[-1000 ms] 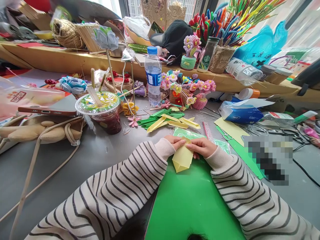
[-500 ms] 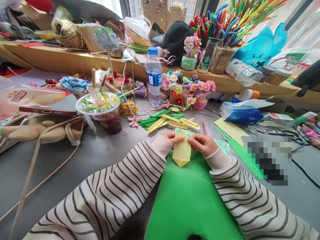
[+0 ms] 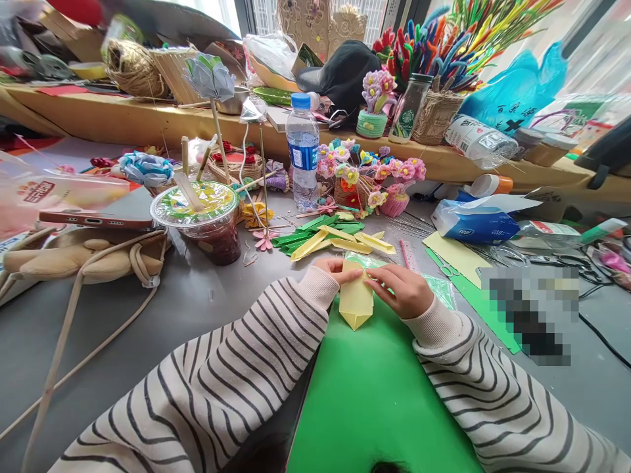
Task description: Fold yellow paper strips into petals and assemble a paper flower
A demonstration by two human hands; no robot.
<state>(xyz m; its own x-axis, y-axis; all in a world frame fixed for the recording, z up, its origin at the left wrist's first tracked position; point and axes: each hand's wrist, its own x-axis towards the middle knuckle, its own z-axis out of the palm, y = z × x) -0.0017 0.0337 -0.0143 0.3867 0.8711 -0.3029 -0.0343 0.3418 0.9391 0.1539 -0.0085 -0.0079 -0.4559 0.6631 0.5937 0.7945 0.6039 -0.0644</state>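
Note:
A piece of folded yellow paper (image 3: 357,299) is held up over the green sheet (image 3: 379,401), its pointed end toward me. My left hand (image 3: 335,269) pinches its upper left part. On the other side my right hand (image 3: 401,289) has thumb and fingertips pressed together at the paper's right edge. Just beyond my hands lie folded yellow strips (image 3: 350,245) and folded green strips (image 3: 313,231) in a loose pile. A pink ruler (image 3: 408,255) and green-handled scissors (image 3: 446,266) rest to the right of my right hand.
A lidded drink cup (image 3: 211,240) and a water bottle (image 3: 302,157) stand behind on the left and middle. A phone (image 3: 96,220) lies on a bag at left. Crochet-like flowers (image 3: 374,171), a blue tissue pack (image 3: 476,220) and a crowded shelf (image 3: 266,128) line the back.
My right hand has shifted slightly, its fingers more extended along the paper's right edge. The folded paper has turned a little; my left hand keeps its grip.

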